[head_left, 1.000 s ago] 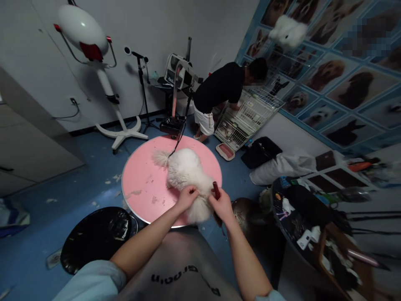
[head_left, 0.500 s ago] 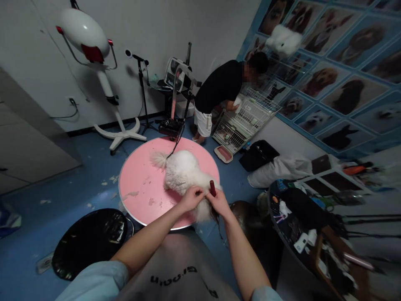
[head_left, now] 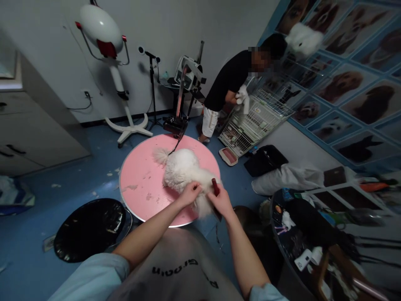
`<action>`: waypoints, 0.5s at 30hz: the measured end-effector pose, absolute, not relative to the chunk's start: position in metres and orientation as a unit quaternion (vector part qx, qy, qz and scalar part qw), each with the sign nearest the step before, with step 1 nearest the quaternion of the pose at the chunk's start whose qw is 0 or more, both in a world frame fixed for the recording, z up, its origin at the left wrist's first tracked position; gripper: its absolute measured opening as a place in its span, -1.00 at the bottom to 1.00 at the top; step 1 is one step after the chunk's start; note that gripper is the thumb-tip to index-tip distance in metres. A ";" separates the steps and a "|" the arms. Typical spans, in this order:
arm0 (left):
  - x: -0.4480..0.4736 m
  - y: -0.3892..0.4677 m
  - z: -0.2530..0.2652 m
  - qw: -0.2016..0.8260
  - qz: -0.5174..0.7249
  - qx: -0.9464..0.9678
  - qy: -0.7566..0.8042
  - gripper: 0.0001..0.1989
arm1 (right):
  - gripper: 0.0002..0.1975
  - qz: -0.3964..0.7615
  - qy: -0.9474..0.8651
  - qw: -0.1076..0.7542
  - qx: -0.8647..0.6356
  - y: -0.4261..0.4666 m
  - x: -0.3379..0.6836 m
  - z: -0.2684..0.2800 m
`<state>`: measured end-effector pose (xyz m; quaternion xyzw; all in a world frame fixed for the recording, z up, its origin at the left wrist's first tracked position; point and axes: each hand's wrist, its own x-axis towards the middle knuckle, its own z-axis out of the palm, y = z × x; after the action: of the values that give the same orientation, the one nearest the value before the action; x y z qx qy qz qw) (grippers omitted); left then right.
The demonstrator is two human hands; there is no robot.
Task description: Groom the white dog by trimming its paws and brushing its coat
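Note:
A fluffy white dog (head_left: 180,169) stands on a round pink grooming table (head_left: 138,205), its tail toward the far left and a dark strap at its rear. My left hand (head_left: 191,193) is closed at the dog's near side, with thumb and fingers pinched at the fur. In my right hand (head_left: 222,200) is what looks like a grooming brush (head_left: 214,186). Its dark red handle sticks up above the fist, and a flat dark part shows below, beside the long fur. The dog's head is hard to make out between and beneath my hands.
Fur clumps lie on the table and blue floor. A black round stool (head_left: 90,230) is at near left, a cluttered dark side table (head_left: 277,234) at right. Behind stand a dryer on a stand (head_left: 120,90), a grooming post (head_left: 181,100), a person (head_left: 230,79) and a cage (head_left: 247,121).
My view has turned slightly left. Both hands stay at the dog, drawn a little apart. The other person has straightened slightly and lifted a white furry thing from the cage top.

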<state>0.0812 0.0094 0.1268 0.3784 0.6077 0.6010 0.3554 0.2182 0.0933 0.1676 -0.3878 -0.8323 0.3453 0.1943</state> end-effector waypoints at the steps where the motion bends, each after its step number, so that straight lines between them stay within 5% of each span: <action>1: 0.082 0.011 0.126 0.352 0.598 0.382 0.611 -0.82 | -0.84 0.340 -0.845 0.185 -0.370 0.094 0.216 0.168; 8: 0.085 0.019 0.127 0.297 0.606 0.346 0.652 -0.79 | -0.87 0.370 -0.832 0.186 -0.368 0.119 0.219 0.168; 15: 0.098 -0.005 0.111 0.222 0.660 0.208 0.687 -0.78 | -0.76 0.524 -0.736 0.207 -0.375 0.134 0.228 0.164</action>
<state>0.0984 -0.0054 0.1105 0.2084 0.6868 0.6601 0.2216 0.2283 0.1344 0.1645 -0.3746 -0.7364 0.5238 0.2074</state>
